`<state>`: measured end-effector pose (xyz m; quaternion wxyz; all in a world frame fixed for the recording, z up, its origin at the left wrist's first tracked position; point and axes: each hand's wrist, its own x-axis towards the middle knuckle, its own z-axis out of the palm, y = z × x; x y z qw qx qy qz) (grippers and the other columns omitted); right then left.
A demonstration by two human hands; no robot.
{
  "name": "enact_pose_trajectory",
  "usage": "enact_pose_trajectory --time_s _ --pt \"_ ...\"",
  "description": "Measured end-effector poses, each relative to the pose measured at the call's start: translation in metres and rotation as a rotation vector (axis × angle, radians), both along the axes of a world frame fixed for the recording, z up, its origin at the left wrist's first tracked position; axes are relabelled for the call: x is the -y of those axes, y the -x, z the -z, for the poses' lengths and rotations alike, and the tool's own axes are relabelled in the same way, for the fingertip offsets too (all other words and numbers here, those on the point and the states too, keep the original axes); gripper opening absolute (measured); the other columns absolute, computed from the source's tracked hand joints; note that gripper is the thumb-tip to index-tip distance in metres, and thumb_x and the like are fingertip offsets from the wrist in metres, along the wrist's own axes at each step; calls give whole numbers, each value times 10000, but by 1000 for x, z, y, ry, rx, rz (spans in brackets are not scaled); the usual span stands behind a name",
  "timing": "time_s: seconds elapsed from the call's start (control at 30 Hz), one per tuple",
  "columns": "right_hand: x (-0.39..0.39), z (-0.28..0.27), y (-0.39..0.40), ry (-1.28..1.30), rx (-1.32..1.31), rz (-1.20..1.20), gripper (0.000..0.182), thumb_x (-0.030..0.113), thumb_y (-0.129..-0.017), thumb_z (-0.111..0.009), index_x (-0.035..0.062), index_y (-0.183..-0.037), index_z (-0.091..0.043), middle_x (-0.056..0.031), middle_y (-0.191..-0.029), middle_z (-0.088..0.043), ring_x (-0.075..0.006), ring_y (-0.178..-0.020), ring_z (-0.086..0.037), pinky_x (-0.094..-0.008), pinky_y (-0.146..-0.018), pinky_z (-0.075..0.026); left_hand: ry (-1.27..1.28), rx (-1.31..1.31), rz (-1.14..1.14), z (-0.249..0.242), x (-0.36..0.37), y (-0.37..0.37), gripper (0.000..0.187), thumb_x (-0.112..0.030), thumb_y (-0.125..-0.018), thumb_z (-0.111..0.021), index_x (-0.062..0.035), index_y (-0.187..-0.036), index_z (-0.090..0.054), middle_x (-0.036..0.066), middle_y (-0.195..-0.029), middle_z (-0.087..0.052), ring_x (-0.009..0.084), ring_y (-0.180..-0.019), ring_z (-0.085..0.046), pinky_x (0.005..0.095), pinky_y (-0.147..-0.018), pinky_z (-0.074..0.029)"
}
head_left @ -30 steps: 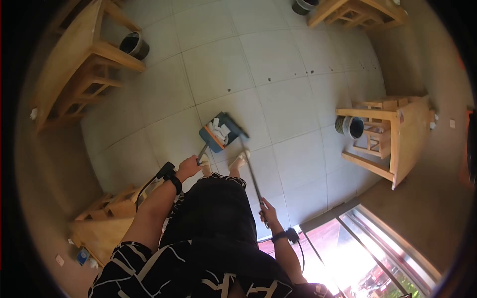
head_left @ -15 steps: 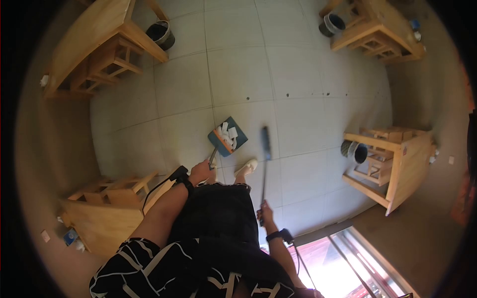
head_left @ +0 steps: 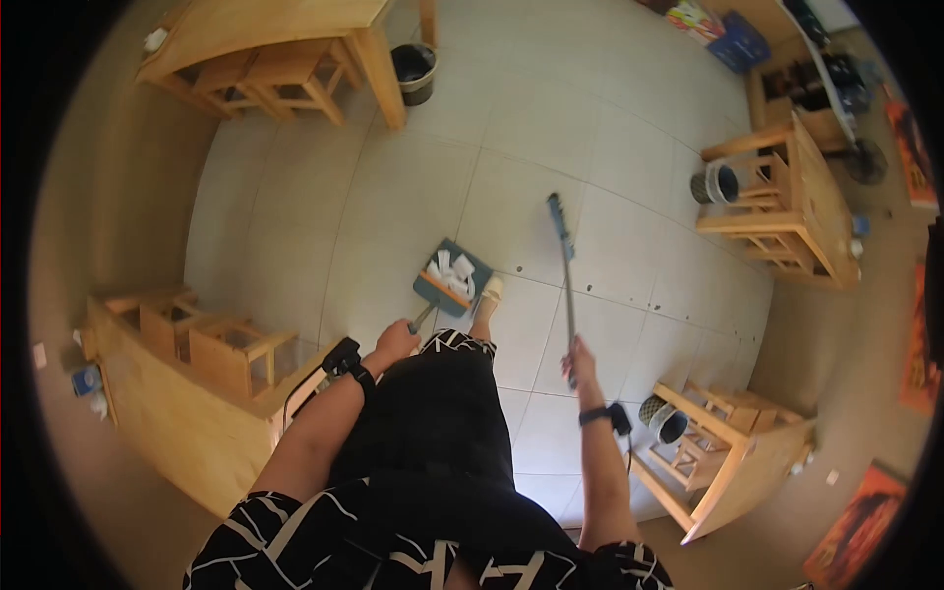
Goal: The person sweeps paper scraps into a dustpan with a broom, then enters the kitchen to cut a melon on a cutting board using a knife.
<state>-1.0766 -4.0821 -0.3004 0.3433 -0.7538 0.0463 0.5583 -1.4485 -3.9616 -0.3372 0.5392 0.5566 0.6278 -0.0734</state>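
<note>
The left hand [head_left: 397,341] is wrapped around the short handle of the dustpan [head_left: 452,277], which sits ahead of the feet, mouth pointing away, probably so the crumpled white paper [head_left: 450,270] stays inside. The right hand [head_left: 580,364] grips the broom [head_left: 565,251] near its handle's end, likely for reach; its head extends forward, apart from the dustpan.

Eatery-like dining room, 4 wooden tables [head_left: 182,433], wooden stools [head_left: 221,349], 3 bins [head_left: 415,90], tiled floor [head_left: 413,187]
</note>
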Motion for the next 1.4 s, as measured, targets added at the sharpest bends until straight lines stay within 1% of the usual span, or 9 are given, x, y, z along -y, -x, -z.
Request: enact_pose_trajectory --time_s 0.23,0.47,0.6,0.73,0.8,0.97,1.07,1.23,1.4 --pt "-180 80 -94 65 46 -206 510 114 -831 -432 146 -1313 -266 -50 -497 -440 -123 -343 -402 -262 -301 -348 -51 -149 -43 4 -70 -48 397 -198 -665 -560 -34 -1024 -519 174 -859 -596 323 -822 -572 384 -724 -452" --pt "-51 72 -19 52 201 -801 473 97 -829 -406 145 -1293 -324 -34 -480 -423 -128 -351 -434 -274 -329 -387 -23 -260 -2 10 -131 -82 399 -209 -667 -567 -49 -1030 -522 169 -885 -597 311 -834 -576 381 -727 -458" --pt "-76 -8 -30 174 -143 -640 459 116 -847 -424 166 -1294 -330 -20 -491 -424 -112 -346 -407 -258 -325 -354 237 -200 -9 -2 -155 -92 255 -188 -663 -547 -22 -852 -587 172 -798 -609 323 -772 -586 387 -695 -468" --pt "-108 -30 -64 116 -110 -684 464 112 -854 -427 182 -1299 -317 -9 -511 -422 -99 -357 -390 -248 -320 -341 -140 -260 -69 -29 -172 -99 215 -165 -661 -531 -5 -790 -595 195 -759 -599 342 -749 -579 393 -686 -467" --pt "-122 -35 -99 87 -127 -559 471 111 -861 -421 194 -1307 -296 0 -525 -418 -87 -370 -383 -236 -321 -339 -97 -196 -134 -46 -174 -93 285 -151 -665 -535 18 -888 -589 192 -809 -602 336 -810 -575 398 -720 -456" --pt "-207 -36 -152 34 -19 -511 484 89 -860 -389 186 -1317 -262 -10 -513 -408 -90 -357 -377 -226 -316 -335 -144 43 -533 -111 -195 -91 327 -144 -734 -562 32 -1010 -557 79 -590 -564 122 -496 -535 252 -523 -447" --pt "-240 -33 -158 21 33 -489 491 88 -857 -388 181 -1319 -250 -17 -511 -411 -97 -356 -387 -230 -315 -335 -95 109 -683 -158 -222 -100 331 -138 -731 -551 45 -1007 -554 101 -614 -580 139 -548 -572 263 -565 -458" --pt "-276 -32 -156 62 115 -369 499 103 -845 -413 157 -1314 -251 -34 -514 -426 -121 -362 -408 -249 -314 -338 -121 353 -940 -145 -260 -96 341 -112 -780 -523 6 -1101 -515 6 -552 -500 51 -407 -407 207 -375 -326" --pt "-325 -40 -167 132 129 -396 507 86 -847 -397 170 -1320 -236 -23 -524 -412 -125 -364 -400 -260 -321 -335 -136 617 -1176 -137 -319 -90 346 -103 -805 -515 57 -1109 -468 -7 -568 -467 42 -410 -375 194 -372 -299"
